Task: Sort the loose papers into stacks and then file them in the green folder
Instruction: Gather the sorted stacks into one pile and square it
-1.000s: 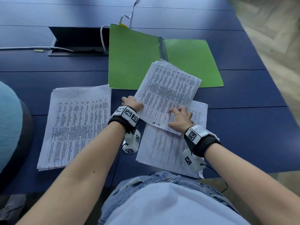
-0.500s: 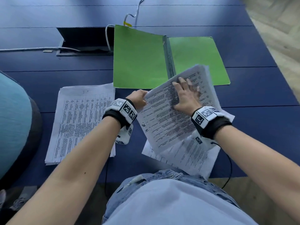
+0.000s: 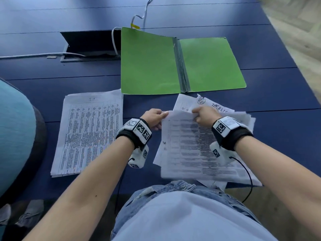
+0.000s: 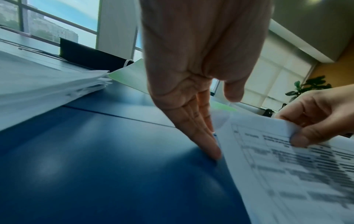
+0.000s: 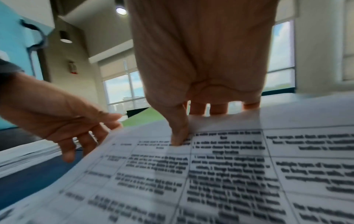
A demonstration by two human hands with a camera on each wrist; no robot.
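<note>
Head-camera view showed the right hand (image 3: 202, 114) pinching a printed sheaf (image 3: 194, 146) at its far edge, the left hand (image 3: 153, 120) flat-fingered against its left edge, just short of the open green folder (image 3: 151, 61), nearer the right hand.

Green folder (image 3: 149, 63) lies open beyond two stacks of printed papers (image 3: 86, 134).

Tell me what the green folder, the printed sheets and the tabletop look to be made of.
Green folder: probably thin card or plastic; smooth, slightly glossy, lies open and flat, with a grey spine strip.
Printed sheets: plain white office paper, matte; they bend and curl where the right hand pinches them.
Tabletop: dark blue panels, likely laminate or painted board; soft sheen, straight seams.
</note>
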